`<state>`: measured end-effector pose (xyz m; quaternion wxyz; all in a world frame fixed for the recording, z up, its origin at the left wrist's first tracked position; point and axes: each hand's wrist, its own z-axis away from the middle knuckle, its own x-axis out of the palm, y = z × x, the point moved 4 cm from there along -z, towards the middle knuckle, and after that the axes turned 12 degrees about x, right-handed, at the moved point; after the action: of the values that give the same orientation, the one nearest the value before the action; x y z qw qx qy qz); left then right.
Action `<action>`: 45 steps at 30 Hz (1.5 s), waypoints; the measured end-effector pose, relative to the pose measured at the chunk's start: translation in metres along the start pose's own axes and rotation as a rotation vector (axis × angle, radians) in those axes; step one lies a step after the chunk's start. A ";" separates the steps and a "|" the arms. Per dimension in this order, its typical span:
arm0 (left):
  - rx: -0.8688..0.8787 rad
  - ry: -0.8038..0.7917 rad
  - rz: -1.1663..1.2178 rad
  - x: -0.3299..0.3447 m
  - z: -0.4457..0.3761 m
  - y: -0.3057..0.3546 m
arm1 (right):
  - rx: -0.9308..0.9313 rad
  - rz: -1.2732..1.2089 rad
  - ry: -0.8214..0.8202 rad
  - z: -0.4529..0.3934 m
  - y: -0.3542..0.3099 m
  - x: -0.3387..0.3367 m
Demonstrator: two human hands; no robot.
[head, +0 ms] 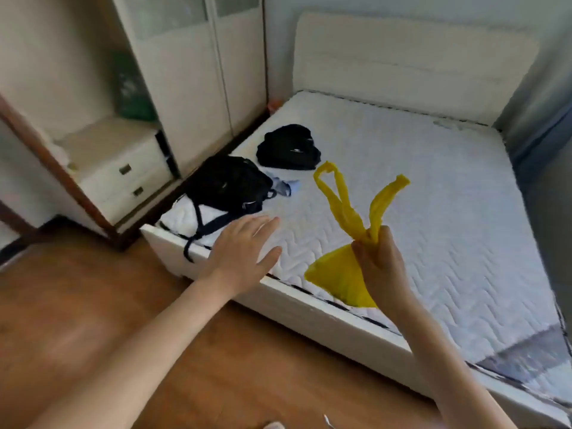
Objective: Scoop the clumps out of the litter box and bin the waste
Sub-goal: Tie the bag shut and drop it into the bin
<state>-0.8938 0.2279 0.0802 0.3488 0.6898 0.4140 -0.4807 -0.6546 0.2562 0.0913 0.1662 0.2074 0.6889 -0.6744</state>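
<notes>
My right hand (382, 264) grips a yellow plastic bag (340, 274) by its neck, over the near edge of the bed. The bag's two handles stick up above my fist and its body hangs crumpled below. My left hand (244, 249) is held out flat with straight fingers, just left of the bag and apart from it, above the bed's corner. No litter box, scoop or bin is in view.
A bare white mattress (418, 196) fills the right side, with a black backpack (229, 184) and a black garment (291, 148) lying on it. A white wardrobe (198, 72) and a drawer unit (123, 174) stand at left. Wood floor (93, 320) lies below.
</notes>
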 end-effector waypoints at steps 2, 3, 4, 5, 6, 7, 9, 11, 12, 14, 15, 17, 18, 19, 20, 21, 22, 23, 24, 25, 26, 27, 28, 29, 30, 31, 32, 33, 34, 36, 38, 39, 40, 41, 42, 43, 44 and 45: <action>-0.135 0.016 -0.014 -0.012 0.029 -0.014 | -0.040 -0.018 -0.137 -0.008 -0.015 0.026; -0.213 0.027 -0.033 -0.017 0.047 -0.022 | -0.064 -0.023 -0.212 -0.012 -0.023 0.044; -0.260 0.038 -0.049 -0.022 0.059 -0.026 | -0.078 -0.026 -0.249 -0.015 -0.028 0.054; -0.310 0.049 -0.067 -0.026 0.071 -0.029 | -0.099 -0.026 -0.285 -0.017 -0.033 0.066; -0.377 0.062 -0.085 -0.030 0.088 -0.033 | -0.122 -0.024 -0.343 -0.018 -0.040 0.083; -0.437 0.075 -0.094 -0.035 0.103 -0.036 | -0.143 -0.025 -0.397 -0.017 -0.047 0.099; -0.534 0.079 -0.123 -0.042 0.133 -0.042 | -0.171 -0.031 -0.482 -0.014 -0.060 0.128; -0.632 0.046 -0.161 -0.049 0.160 -0.048 | -0.197 -0.051 -0.541 -0.008 -0.073 0.156; -0.675 0.031 -0.178 -0.051 0.173 -0.052 | -0.199 -0.060 -0.569 -0.005 -0.079 0.171; -0.744 0.014 -0.194 -0.055 0.194 -0.065 | -0.219 -0.068 -0.614 -0.001 -0.092 0.200; -0.772 0.009 -0.200 -0.056 0.203 -0.074 | -0.233 -0.064 -0.631 0.001 -0.100 0.214; -0.802 0.006 -0.214 -0.060 0.217 -0.096 | -0.252 -0.055 -0.652 0.004 -0.116 0.244; -0.811 0.008 -0.223 -0.063 0.223 -0.109 | -0.256 -0.053 -0.657 0.005 -0.125 0.259; -0.819 0.011 -0.230 -0.065 0.227 -0.124 | -0.258 -0.056 -0.661 0.005 -0.134 0.274; -0.826 0.014 -0.235 -0.069 0.231 -0.140 | -0.254 -0.062 -0.660 0.004 -0.142 0.290; -0.830 0.016 -0.239 -0.073 0.235 -0.158 | -0.245 -0.070 -0.659 0.002 -0.152 0.306; -0.831 0.016 -0.243 -0.079 0.238 -0.176 | -0.233 -0.081 -0.656 -0.001 -0.163 0.322; -0.828 0.018 -0.249 -0.085 0.240 -0.195 | -0.227 -0.091 -0.652 -0.004 -0.174 0.339; -0.823 0.020 -0.254 -0.092 0.242 -0.214 | -0.226 -0.100 -0.646 -0.007 -0.186 0.354; -0.813 0.020 -0.262 -0.099 0.244 -0.233 | -0.227 -0.110 -0.638 -0.009 -0.197 0.369; -0.803 0.013 -0.269 -0.106 0.246 -0.253 | -0.228 -0.121 -0.626 -0.013 -0.208 0.384; -0.796 0.003 -0.274 -0.112 0.248 -0.272 | -0.233 -0.129 -0.613 -0.017 -0.220 0.398; -0.790 -0.004 -0.276 -0.117 0.249 -0.291 | -0.234 -0.135 -0.600 -0.022 -0.230 0.411; -0.783 -0.005 -0.277 -0.122 0.249 -0.309 | -0.231 -0.139 -0.589 -0.027 -0.241 0.424; -0.777 -0.002 -0.275 -0.126 0.249 -0.327 | -0.225 -0.144 -0.580 -0.033 -0.251 0.436; -0.770 0.002 -0.265 -0.128 0.248 -0.344 | -0.218 -0.148 -0.571 -0.039 -0.260 0.449; -0.763 0.007 -0.253 -0.129 0.247 -0.361 | -0.211 -0.151 -0.563 -0.046 -0.268 0.460; -0.755 0.011 -0.243 -0.129 0.246 -0.377 | -0.211 -0.152 -0.557 -0.052 -0.275 0.472; -0.751 0.015 -0.235 -0.127 0.245 -0.393 | -0.212 -0.153 -0.555 -0.058 -0.282 0.483; -0.750 0.016 -0.212 -0.120 0.242 -0.428 | -0.205 -0.150 -0.554 -0.073 -0.290 0.508; -0.754 0.009 -0.186 -0.111 0.236 -0.464 | -0.183 -0.140 -0.557 -0.092 -0.294 0.535; -0.756 0.006 -0.177 -0.106 0.233 -0.482 | -0.167 -0.132 -0.562 -0.102 -0.294 0.550; -0.756 0.004 -0.173 -0.101 0.228 -0.501 | -0.150 -0.125 -0.567 -0.114 -0.296 0.565; -0.752 0.003 -0.174 -0.097 0.222 -0.520 | -0.137 -0.122 -0.571 -0.126 -0.298 0.580; -0.749 -0.004 -0.177 -0.093 0.215 -0.540 | -0.127 -0.124 -0.572 -0.140 -0.301 0.595; -0.747 -0.014 -0.179 -0.089 0.207 -0.561 | -0.123 -0.128 -0.571 -0.153 -0.305 0.610; -0.746 -0.024 -0.179 -0.087 0.199 -0.582 | -0.120 -0.132 -0.570 -0.167 -0.310 0.624; -0.744 -0.034 -0.177 -0.086 0.189 -0.603 | -0.116 -0.137 -0.572 -0.182 -0.316 0.638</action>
<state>-1.5284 0.2911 0.0559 0.5393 0.4698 0.6123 -0.3370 -1.3545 0.4755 0.0452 0.3191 -0.0479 0.6638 -0.6747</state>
